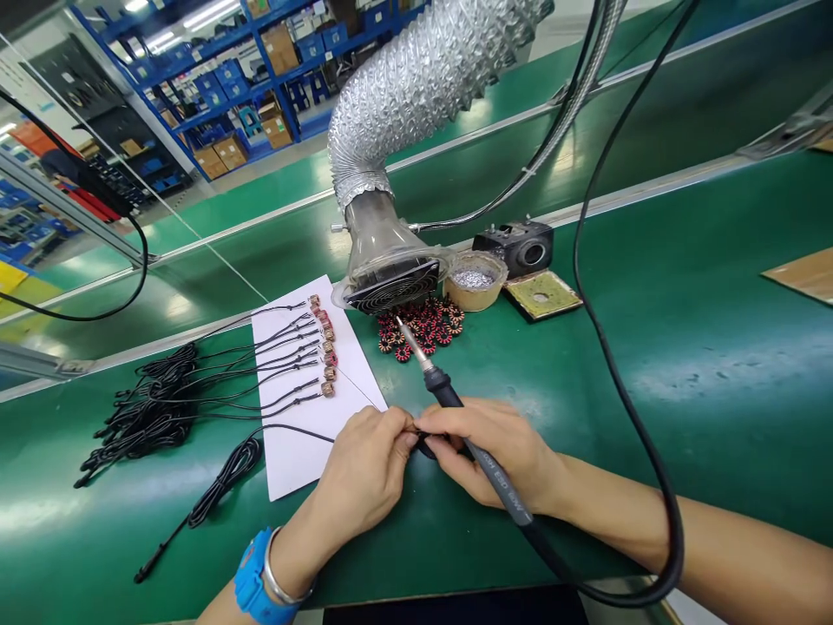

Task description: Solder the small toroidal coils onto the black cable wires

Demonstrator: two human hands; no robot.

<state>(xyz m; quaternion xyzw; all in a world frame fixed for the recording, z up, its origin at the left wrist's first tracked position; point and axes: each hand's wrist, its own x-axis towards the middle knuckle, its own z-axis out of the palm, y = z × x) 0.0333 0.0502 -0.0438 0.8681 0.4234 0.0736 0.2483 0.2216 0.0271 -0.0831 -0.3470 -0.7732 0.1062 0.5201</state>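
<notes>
Two hands met: the left hand (357, 469) pinched a thin black cable (299, 430), light and limp, best held near its end. The right hand (488, 451) curled round a soldering iron (446, 391).

You work in an electronics assembly workshop, a soldering iron (442, 386) in hand over copper-wound toroid coils (420, 330) on a long green bench mat (716, 260), beneath a foil fume-extraction duct (416, 95). Beyond, blue steel shelving (290, 104) carries parts bins (225, 87) and cardboard cartons (212, 156).
</notes>
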